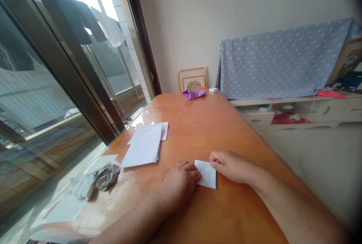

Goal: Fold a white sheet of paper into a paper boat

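Observation:
A small folded piece of white paper (pixel 207 178) lies on the wooden table (pixel 186 131) between my hands. My left hand (pixel 182 180) rests over its left edge, with the fingers curled down onto it; that side of the sheet is partly covered. At the upper right corner, my right hand (pixel 226 164) is closed, its thumb and bent fingers gripping or pressing the paper. To the left of my hands sits a stack of white paper sheets (pixel 144 144), with some writing along the far edge.
Grey and white cloths (pixel 106 176) lie near the left edge. A purple cloth (pixel 194 93), a small white box (pixel 213 90) and a framed picture (pixel 193 80) are at the far end. A glass sliding door (pixel 56 63) borders the left; a low cabinet (pixel 325 110) stands right.

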Demonstrator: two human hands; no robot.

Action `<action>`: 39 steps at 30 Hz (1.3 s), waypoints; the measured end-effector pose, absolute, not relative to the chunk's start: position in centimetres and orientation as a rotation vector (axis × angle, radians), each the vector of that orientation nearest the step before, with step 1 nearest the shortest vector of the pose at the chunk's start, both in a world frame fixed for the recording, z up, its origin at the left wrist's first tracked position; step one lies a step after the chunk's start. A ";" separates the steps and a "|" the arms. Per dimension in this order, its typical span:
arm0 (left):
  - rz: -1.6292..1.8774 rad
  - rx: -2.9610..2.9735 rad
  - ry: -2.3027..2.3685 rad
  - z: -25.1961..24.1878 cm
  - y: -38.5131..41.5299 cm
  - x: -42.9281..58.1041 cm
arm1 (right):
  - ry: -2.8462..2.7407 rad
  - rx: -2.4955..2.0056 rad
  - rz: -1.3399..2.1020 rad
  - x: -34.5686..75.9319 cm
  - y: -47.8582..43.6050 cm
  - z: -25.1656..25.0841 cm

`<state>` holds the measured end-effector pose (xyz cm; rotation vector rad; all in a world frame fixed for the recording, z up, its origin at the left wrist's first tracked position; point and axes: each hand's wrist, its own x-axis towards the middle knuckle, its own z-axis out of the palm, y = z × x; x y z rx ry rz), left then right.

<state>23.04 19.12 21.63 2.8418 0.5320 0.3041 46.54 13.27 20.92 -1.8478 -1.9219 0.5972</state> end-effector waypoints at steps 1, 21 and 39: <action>0.300 2.833 0.532 21.6 19.2 23.1 | -1.920 -1.853 0.592 46.5 13.3 20.9; 0.283 2.903 0.571 22.0 19.7 22.6 | -1.866 -2.010 0.491 45.9 13.1 21.0; 0.189 2.969 0.369 21.4 19.6 23.3 | -1.848 -2.039 0.490 46.1 13.2 20.8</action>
